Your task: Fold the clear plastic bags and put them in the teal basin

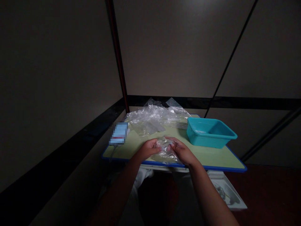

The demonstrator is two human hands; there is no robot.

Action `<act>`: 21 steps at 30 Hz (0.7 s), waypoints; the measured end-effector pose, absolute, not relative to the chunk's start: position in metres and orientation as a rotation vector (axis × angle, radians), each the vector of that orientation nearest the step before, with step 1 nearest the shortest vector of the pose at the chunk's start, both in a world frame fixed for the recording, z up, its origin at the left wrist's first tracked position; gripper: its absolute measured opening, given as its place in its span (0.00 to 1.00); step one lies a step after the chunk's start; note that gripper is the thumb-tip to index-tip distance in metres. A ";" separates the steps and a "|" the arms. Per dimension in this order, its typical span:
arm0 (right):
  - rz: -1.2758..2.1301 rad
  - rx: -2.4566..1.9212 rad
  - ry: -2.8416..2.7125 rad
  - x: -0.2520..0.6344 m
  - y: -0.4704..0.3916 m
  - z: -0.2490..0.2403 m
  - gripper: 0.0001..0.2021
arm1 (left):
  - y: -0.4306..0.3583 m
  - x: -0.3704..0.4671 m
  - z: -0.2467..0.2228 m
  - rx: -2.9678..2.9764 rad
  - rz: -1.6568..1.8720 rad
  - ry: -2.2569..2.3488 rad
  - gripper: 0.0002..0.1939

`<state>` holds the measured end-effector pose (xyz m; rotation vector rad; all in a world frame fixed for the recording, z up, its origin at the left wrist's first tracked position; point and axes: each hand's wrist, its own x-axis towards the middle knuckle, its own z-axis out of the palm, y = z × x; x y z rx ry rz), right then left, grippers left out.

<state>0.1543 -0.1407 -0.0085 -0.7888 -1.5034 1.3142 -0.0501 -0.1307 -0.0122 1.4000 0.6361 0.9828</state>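
Between my two hands is a crumpled clear plastic bag (166,154), held just above the front edge of the table. My left hand (150,148) grips its left side, thumb laid across the film. On the other side my right hand (182,150) pinches the plastic with the thumb on top. Whether anything lies inside the bag I cannot make out. Beyond the hands, a loose heap of clear plastic bags (152,114) spreads over the back of the table.
A turquoise plastic basin (207,140) stands on the right of the pale green, blue-edged table (216,160). At the left edge sits a blurred-out light blue object (119,133) with a cable. Below right, a white open drawer or tray (235,196) juts out. Wall panels (169,56) rise behind.
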 end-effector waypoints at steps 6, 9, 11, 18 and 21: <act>1.386 -0.794 -1.352 0.155 -0.138 -0.015 0.19 | -0.133 -0.053 -0.010 1.345 0.925 0.671 0.19; 1.366 -0.787 -1.379 0.155 -0.139 -0.011 0.21 | -0.132 -0.051 -0.011 1.265 0.969 0.711 0.22; 1.351 -0.815 -1.457 0.156 -0.140 -0.008 0.22 | -0.130 -0.048 -0.013 1.169 1.054 0.797 0.28; 1.262 -0.873 -1.489 0.140 -0.140 -0.008 0.20 | -0.130 -0.045 -0.005 1.144 1.054 0.596 0.22; 1.253 -0.903 -1.398 0.129 -0.142 -0.012 0.20 | -0.132 -0.048 -0.001 1.092 0.964 0.529 0.27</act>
